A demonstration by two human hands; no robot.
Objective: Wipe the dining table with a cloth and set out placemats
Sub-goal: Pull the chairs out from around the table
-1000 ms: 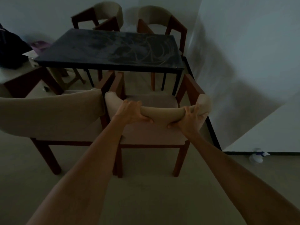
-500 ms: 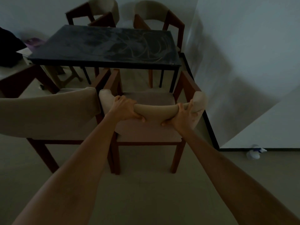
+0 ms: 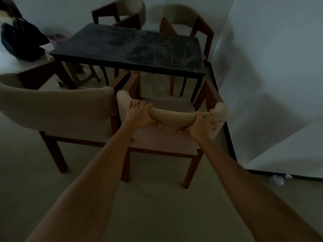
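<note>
**Both hands on the back of the near chair**

Two bare forearms reach forward over the pale floor (image 3: pixel 157 206). The left hand (image 3: pixel 139 116) grips the curved beige padded backrest of the near wooden-framed chair (image 3: pixel 170 117), fingers curled over the top edge and thumb underneath. The right hand (image 3: pixel 201 124) grips the same backrest towards its right end, fingers wrapped over the top. Just beside this chair on the left stands a second beige padded chair with dark wooden legs (image 3: pixel 57 109), their arms almost touching.

Beyond both chairs is the dark rectangular dining table on thin black legs (image 3: pixel 132 48); its top shows pale curving smears, densest towards its far-right corner. Two more beige-backed wooden chairs (image 3: pixel 129 11) stand at its far edge against the wall. Left of the table a dark bag (image 3: pixel 21 41) rests on a pale surface. A small white and blue object (image 3: pixel 278 179) lies on the floor by the right wall's black skirting; what it is cannot be told.
</note>
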